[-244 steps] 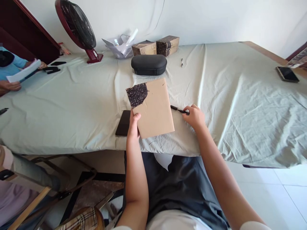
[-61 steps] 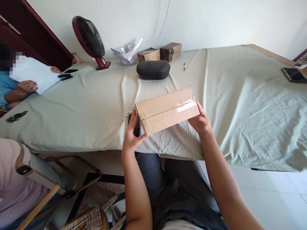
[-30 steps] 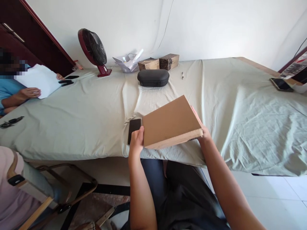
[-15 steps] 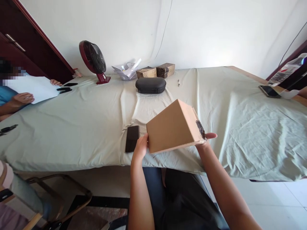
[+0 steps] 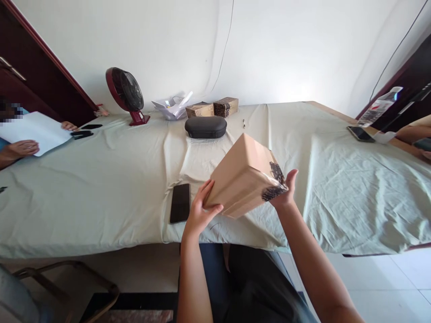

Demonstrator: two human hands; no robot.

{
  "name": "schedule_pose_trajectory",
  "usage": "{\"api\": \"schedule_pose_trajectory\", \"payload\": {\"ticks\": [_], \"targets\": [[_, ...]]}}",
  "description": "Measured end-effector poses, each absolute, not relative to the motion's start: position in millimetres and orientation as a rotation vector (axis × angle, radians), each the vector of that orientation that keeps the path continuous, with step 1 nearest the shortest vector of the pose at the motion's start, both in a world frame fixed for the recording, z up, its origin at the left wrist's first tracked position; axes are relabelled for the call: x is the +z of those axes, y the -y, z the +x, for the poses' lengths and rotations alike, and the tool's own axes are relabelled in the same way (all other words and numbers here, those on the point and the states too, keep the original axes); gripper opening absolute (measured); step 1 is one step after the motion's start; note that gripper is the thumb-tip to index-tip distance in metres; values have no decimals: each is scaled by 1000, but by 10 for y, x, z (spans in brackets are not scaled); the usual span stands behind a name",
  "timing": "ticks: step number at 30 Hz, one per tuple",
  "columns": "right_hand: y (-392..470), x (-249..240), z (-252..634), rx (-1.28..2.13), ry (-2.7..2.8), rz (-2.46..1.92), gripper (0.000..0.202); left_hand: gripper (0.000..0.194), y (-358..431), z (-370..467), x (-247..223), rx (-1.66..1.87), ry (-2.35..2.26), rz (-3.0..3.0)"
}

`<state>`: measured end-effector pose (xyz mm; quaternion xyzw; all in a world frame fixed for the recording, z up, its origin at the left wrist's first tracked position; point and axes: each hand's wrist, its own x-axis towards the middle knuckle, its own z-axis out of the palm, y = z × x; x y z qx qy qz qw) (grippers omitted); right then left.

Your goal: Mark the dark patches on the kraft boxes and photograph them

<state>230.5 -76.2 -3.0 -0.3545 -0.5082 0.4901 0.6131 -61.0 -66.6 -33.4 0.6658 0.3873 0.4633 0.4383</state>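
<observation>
Head view: I hold the cardboard box tilted over the tablecloth, near its front edge. My left hand clasps the left end, thumb and fingers spread; my right hand bears the opposite corner, thumb clear, fingers hidden; closure cannot be told. Progress: black scribble partly covers two adjoining faces at that corner. Other visible cardboard is largely bare; hidden faces cannot be assessed.
</observation>
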Motion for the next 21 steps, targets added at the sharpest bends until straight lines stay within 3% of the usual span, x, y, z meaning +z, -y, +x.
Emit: {"api": "schedule_pose_trajectory", "payload": {"ticks": [4, 8, 15, 21], "targets": [[678, -90, 2302, 1263, 1174, -758, 84, 79, 603, -495, -509, 1212, -872, 1244], [540, -216, 2267, 1335, 1221, -827, 92, 77, 555, -449, -530, 1219, -925, 1291], [390, -362, 2216, 1093, 1334, -911, 74, 142, 486, -505, -249, 1174, -961, 1866], [406, -463, 2276, 1002, 1644, -907, 42, 137, 321, -550, -89, 998, -903, 2050]]}}
